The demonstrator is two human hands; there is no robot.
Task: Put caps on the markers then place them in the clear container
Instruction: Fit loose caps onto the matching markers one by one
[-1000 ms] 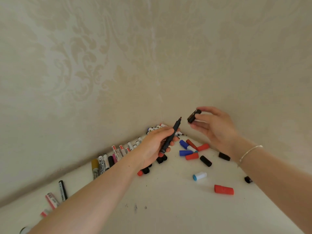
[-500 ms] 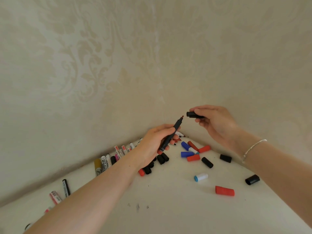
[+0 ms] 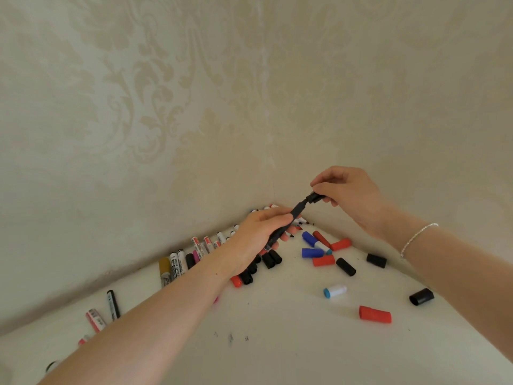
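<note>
My left hand (image 3: 261,234) grips a black marker (image 3: 288,219) by its lower barrel, tip pointing up and to the right. My right hand (image 3: 347,193) pinches a black cap (image 3: 315,197) that sits over the marker's tip. Both are held in the air above the corner of a white table (image 3: 291,343). Under them lie loose caps: blue (image 3: 312,252), red (image 3: 374,314), black (image 3: 345,266) and a white-and-blue one (image 3: 335,291). A row of uncapped markers (image 3: 180,263) lies along the left wall. No clear container is in view.
The table ends in a corner between two patterned cream walls (image 3: 194,107). More black caps lie at the right (image 3: 421,296) and near the right wall (image 3: 376,260). Two markers (image 3: 112,305) lie apart at the far left.
My right hand has brought the black cap down and left onto the marker's tip; before, cap and tip were apart. The left hand has kept its grip on the marker.
</note>
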